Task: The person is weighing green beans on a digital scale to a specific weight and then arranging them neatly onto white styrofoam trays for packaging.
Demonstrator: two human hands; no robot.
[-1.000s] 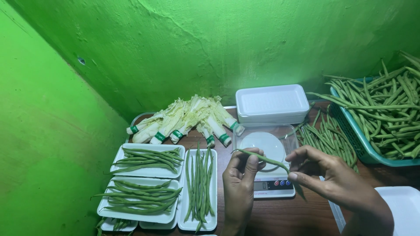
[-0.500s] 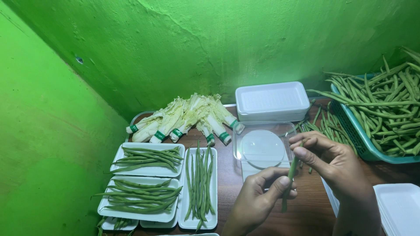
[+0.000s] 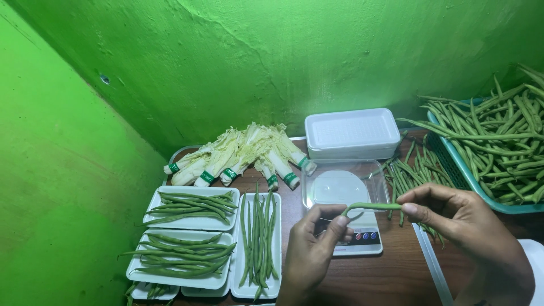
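My left hand (image 3: 314,249) and my right hand (image 3: 453,218) hold one long green bean (image 3: 371,207) between them, level, just above a small kitchen scale (image 3: 345,212). The left thumb and forefinger pinch the bean's left end, the right fingertips pinch its right end. The scale has a clear plastic cover and a round white plate.
Three white foam trays (image 3: 192,207) filled with green beans lie at the left. Banded cabbage bundles (image 3: 238,156) lie behind them. A stack of empty white trays (image 3: 351,133) stands at the back. A teal basket (image 3: 487,141) heaped with beans is at right, with loose beans (image 3: 413,170) beside it.
The bean went from lying level over the scale to hanging upright half a second ago, and is now level again, held at both ends. Both hands shifted slightly.
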